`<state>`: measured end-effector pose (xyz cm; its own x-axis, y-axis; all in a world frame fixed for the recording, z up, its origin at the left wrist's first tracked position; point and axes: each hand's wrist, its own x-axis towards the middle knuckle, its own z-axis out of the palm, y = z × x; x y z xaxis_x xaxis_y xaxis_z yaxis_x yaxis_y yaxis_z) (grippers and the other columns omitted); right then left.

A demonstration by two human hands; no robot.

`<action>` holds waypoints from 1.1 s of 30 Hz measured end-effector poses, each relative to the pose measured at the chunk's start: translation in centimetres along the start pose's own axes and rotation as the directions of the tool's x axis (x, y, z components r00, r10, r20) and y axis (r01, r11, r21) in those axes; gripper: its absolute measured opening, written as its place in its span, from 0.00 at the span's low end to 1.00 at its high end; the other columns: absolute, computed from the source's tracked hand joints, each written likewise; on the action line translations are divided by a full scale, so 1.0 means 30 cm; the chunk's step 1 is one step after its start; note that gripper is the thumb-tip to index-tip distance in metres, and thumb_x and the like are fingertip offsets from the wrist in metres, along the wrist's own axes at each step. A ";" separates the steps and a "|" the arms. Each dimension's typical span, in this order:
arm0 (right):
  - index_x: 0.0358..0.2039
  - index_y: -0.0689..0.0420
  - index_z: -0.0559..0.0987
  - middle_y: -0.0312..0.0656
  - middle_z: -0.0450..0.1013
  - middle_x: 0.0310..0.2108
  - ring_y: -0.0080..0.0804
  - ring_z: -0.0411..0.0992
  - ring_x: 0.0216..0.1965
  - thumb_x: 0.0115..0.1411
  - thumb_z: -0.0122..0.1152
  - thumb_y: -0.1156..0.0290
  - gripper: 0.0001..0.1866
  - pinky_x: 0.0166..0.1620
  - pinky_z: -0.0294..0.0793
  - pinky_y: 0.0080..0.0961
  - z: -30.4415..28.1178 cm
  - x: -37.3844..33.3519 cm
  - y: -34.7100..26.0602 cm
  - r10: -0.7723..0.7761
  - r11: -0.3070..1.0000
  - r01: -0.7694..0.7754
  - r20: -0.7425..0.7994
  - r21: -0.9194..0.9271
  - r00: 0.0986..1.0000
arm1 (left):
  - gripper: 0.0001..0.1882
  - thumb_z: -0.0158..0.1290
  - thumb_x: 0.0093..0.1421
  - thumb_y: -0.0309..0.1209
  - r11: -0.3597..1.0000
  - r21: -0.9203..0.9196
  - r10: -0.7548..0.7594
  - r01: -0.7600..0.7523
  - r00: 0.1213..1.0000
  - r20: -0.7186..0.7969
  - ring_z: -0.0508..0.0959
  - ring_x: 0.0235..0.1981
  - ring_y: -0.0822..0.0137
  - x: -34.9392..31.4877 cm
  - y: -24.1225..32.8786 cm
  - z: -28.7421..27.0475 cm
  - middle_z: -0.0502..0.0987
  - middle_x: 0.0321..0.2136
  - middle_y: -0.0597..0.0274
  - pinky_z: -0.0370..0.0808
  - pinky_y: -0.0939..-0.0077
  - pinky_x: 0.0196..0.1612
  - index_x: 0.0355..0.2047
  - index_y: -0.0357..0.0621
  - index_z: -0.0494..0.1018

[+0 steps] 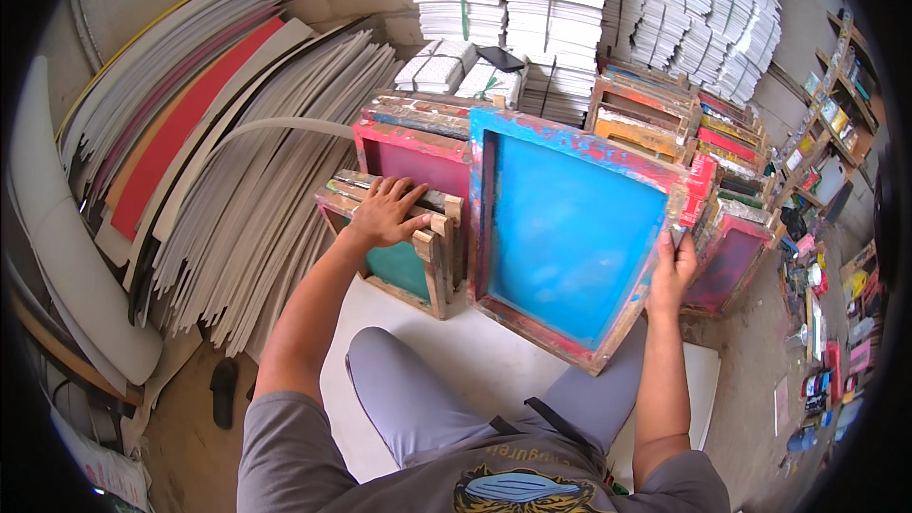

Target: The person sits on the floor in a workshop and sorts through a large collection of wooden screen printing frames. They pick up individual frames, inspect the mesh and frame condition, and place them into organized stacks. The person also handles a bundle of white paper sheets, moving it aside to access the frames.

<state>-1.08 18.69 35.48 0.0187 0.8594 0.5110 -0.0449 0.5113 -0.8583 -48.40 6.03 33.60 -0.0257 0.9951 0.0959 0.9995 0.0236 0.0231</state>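
A large wooden screen-printing frame [575,228] with bright blue mesh stands tilted in front of me. My right hand [673,271] grips its right side, thumb on the front of the wood. My left hand [388,209] lies with fingers spread on top of several smaller screen frames [432,271], the front one with green mesh. Just behind them stands a screen frame with pink mesh [418,161], partly covered by the blue one. A small red and white piece [699,185] shows at the blue frame's upper right corner.
More frames [646,109] are stacked behind and to the right. Tied paper bundles [560,0] rise at the back, with a dark phone [502,59] on a lower one. Large sheets [275,171] lean at left. Shelves [841,104] and clutter line the right. A slipper [223,391] lies on the floor.
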 end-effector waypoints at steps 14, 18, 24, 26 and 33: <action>0.38 0.59 0.79 0.29 0.73 0.30 0.16 0.66 0.30 0.60 0.72 0.53 0.21 0.34 0.68 0.21 0.109 -0.063 -0.046 -0.027 0.999 0.028 -0.049 0.019 0.998 | 0.37 0.44 0.66 0.57 0.992 -0.080 0.078 -0.093 0.983 -0.168 0.63 0.66 0.46 -0.097 0.012 -0.015 0.67 0.62 0.44 0.56 0.50 0.68 0.67 0.44 0.64; 0.33 0.58 0.76 0.31 0.69 0.24 0.19 0.64 0.27 0.56 0.76 0.55 0.21 0.31 0.68 0.22 0.141 -0.120 -0.014 -0.009 0.998 0.008 -0.024 -0.067 1.000 | 0.37 0.44 0.66 0.56 0.990 -0.093 0.091 -0.107 0.983 -0.160 0.63 0.66 0.46 -0.086 0.020 -0.022 0.68 0.62 0.43 0.55 0.51 0.68 0.66 0.44 0.65; 0.33 0.60 0.76 0.38 0.68 0.22 0.27 0.67 0.23 0.53 0.78 0.58 0.21 0.28 0.69 0.26 0.202 -0.148 -0.038 -0.113 0.987 0.116 0.036 -0.109 0.993 | 0.39 0.43 0.65 0.57 0.983 -0.167 0.050 -0.072 0.990 -0.131 0.63 0.67 0.43 -0.080 0.021 -0.035 0.68 0.62 0.43 0.55 0.51 0.68 0.66 0.41 0.64; 0.34 0.61 0.78 0.41 0.72 0.24 0.32 0.71 0.23 0.53 0.78 0.60 0.20 0.28 0.70 0.28 0.213 -0.144 -0.047 -0.142 0.986 0.145 0.035 -0.084 0.989 | 0.39 0.43 0.65 0.57 0.982 -0.166 0.066 -0.087 0.990 -0.127 0.63 0.66 0.43 -0.082 0.030 -0.046 0.68 0.62 0.43 0.56 0.51 0.68 0.66 0.42 0.65; 0.35 0.61 0.78 0.42 0.73 0.25 0.39 0.73 0.25 0.50 0.79 0.57 0.24 0.29 0.72 0.33 0.235 -0.113 0.032 -0.276 0.958 0.281 0.081 -0.058 0.958 | 0.42 0.42 0.62 0.60 0.980 -0.182 0.065 -0.086 0.991 -0.115 0.63 0.67 0.42 -0.103 0.044 -0.050 0.67 0.63 0.43 0.55 0.50 0.69 0.66 0.41 0.66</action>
<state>-8.23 16.21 33.27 -0.0502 0.6814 0.7302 0.0206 0.7317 -0.6813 -47.03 2.86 34.83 0.0375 0.9767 0.2112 0.9775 -0.0798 0.1954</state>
